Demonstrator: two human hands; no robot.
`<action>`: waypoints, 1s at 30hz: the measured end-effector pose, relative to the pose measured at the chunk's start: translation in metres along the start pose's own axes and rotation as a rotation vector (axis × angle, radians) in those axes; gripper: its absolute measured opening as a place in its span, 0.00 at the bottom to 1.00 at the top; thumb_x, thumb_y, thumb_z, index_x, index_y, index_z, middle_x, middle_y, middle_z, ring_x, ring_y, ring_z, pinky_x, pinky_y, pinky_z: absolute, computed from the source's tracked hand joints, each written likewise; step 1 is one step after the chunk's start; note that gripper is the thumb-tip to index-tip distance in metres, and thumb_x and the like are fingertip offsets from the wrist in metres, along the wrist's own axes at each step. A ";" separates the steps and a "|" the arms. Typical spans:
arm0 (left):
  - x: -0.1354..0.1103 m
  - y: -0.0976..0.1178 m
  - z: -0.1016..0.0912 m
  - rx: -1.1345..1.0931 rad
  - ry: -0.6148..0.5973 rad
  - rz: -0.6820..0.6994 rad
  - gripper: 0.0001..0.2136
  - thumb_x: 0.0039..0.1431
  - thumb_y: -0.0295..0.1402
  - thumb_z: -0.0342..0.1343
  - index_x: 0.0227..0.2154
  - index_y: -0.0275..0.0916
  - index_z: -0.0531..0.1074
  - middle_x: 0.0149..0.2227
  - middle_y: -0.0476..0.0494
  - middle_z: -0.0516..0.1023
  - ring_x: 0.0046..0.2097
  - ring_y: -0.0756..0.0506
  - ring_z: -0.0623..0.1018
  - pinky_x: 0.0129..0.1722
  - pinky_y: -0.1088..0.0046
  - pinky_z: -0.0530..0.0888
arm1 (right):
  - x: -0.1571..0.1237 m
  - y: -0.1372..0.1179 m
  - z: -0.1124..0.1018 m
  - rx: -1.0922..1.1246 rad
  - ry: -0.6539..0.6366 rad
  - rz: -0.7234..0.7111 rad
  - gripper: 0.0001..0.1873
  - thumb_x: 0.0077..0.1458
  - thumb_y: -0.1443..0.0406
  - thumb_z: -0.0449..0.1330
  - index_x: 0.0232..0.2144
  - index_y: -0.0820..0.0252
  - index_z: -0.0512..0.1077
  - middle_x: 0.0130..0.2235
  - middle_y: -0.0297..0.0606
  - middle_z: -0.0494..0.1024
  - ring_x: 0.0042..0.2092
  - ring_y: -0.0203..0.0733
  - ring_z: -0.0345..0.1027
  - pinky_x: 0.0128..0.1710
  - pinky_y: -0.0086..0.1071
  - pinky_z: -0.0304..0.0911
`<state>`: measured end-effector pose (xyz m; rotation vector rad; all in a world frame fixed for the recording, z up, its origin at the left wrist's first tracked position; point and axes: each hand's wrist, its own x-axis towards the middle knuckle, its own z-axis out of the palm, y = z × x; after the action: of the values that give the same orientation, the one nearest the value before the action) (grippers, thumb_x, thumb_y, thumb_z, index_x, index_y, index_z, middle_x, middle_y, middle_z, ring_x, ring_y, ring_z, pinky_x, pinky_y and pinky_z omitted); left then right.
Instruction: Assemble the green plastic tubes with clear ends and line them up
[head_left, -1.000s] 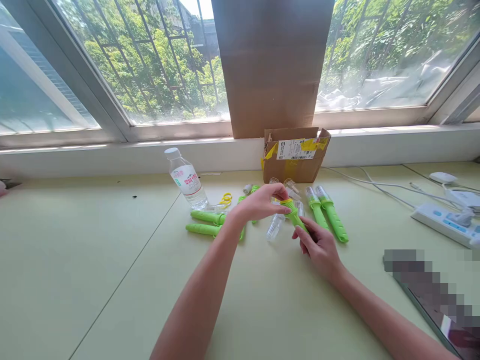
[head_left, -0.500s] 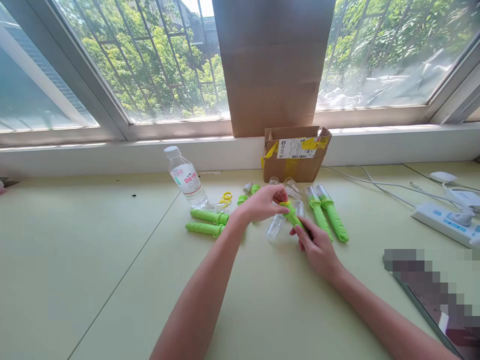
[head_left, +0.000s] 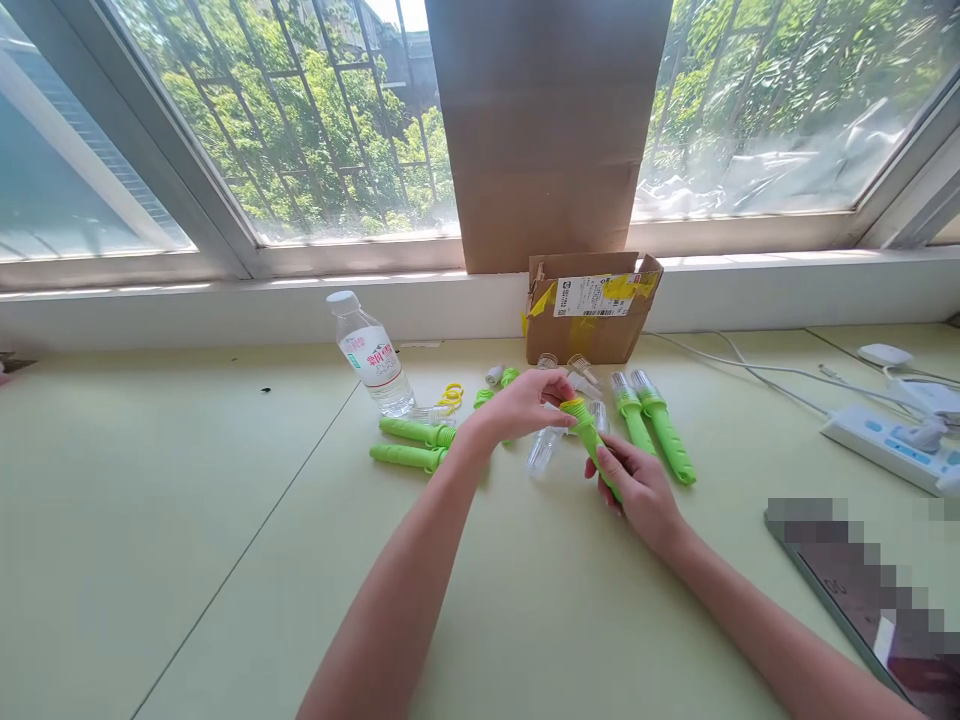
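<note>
Right grip [head_left: 637,490] clenched round the lower end of a green handle [head_left: 589,432]; left grip [head_left: 521,405] pinches its ribbed collar end with fingertips. Handle is held just above the tabletop [head_left: 187,520], mid-width, nearer the far edge. Its long axis is tilted, with the collar end pointing to the far edge and slightly left and the butt toward the near right. Two more bare green handles [head_left: 409,445] lie side by side left of the left grip, long axes roughly parallel to the far edge, collars to the right. Two finished sticks [head_left: 652,435] with clear ribbed heads lie just right of the hands, heads toward the far edge. One clear plastic tube [head_left: 541,450] lies under the left grip; more clear bits by the box, count unclear. One open cardboard box [head_left: 592,310] at the far edge, taped yellow. One clear water bottle [head_left: 371,360], white cap, standing upright. Yellow loops [head_left: 451,397] beside it. One white power strip [head_left: 892,450] near the right edge. Handles are smooth moulded plastic, cylindrical.
</note>
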<state>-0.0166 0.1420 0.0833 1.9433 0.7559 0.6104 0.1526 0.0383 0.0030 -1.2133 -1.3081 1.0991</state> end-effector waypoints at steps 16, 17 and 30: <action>0.001 -0.001 0.003 -0.115 0.008 0.007 0.15 0.43 0.38 0.65 0.28 0.34 0.69 0.32 0.46 0.74 0.38 0.46 0.75 0.43 0.66 0.70 | 0.000 -0.002 -0.002 0.008 0.036 0.041 0.23 0.54 0.52 0.58 0.48 0.57 0.67 0.25 0.31 0.70 0.18 0.31 0.54 0.14 0.27 0.51; 0.001 0.001 0.004 -0.113 0.010 0.019 0.14 0.43 0.38 0.65 0.28 0.34 0.69 0.32 0.46 0.74 0.39 0.46 0.75 0.43 0.66 0.70 | 0.000 -0.003 -0.001 -0.003 0.060 0.053 0.25 0.52 0.52 0.61 0.50 0.57 0.66 0.25 0.30 0.70 0.18 0.31 0.54 0.15 0.27 0.51; 0.002 0.010 0.014 0.053 0.133 0.057 0.12 0.47 0.39 0.62 0.28 0.36 0.70 0.32 0.47 0.74 0.38 0.47 0.74 0.42 0.68 0.70 | 0.001 -0.002 0.002 0.034 0.134 0.025 0.20 0.50 0.50 0.62 0.38 0.56 0.66 0.23 0.28 0.67 0.17 0.31 0.57 0.12 0.26 0.51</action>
<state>-0.0027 0.1315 0.0864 1.9934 0.8089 0.7678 0.1508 0.0394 0.0049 -1.2589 -1.1705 1.0361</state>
